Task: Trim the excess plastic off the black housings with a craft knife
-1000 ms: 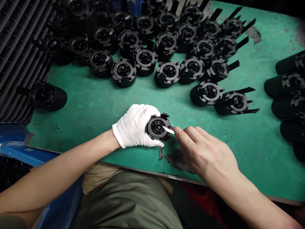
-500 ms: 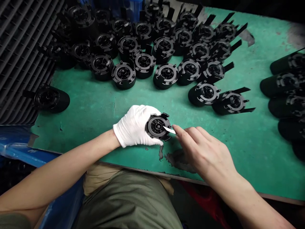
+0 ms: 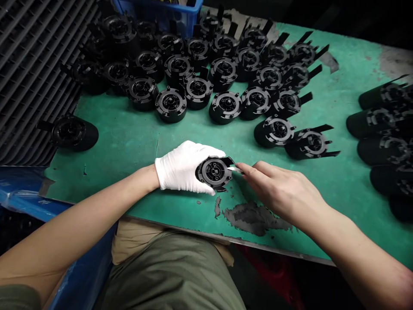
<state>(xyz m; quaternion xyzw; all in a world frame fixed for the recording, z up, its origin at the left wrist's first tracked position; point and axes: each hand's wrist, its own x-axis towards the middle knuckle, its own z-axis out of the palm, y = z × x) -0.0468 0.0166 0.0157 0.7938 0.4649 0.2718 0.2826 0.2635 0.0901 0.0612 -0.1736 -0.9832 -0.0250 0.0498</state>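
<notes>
My left hand [image 3: 185, 168], in a white glove, is wrapped round a round black plastic housing [image 3: 215, 172] with its ringed end facing up. Thumb and fingers grip its sides, hiding the left part. My bare right hand [image 3: 280, 185] pinches a small knife with a pale, pointed blade [image 3: 235, 169]; its handle is mostly hidden in the fingers. The blade lies against the housing's right rim, near a curved tab. Both hands are just above the green tabletop [image 3: 180, 211], close to its front edge.
Several similar black housings [image 3: 225, 105] crowd the back of the table. More black housings [image 3: 382, 150] lie at the right, and a lone black housing [image 3: 75, 132] is at the left. A blue bin [image 3: 183, 17] stands behind; a slatted grey rack [image 3: 35, 77] borders the left.
The knife tip has moved from near the housing's centre out to its right rim. The housing has turned a little in my left hand. The whole view has shifted slightly.
</notes>
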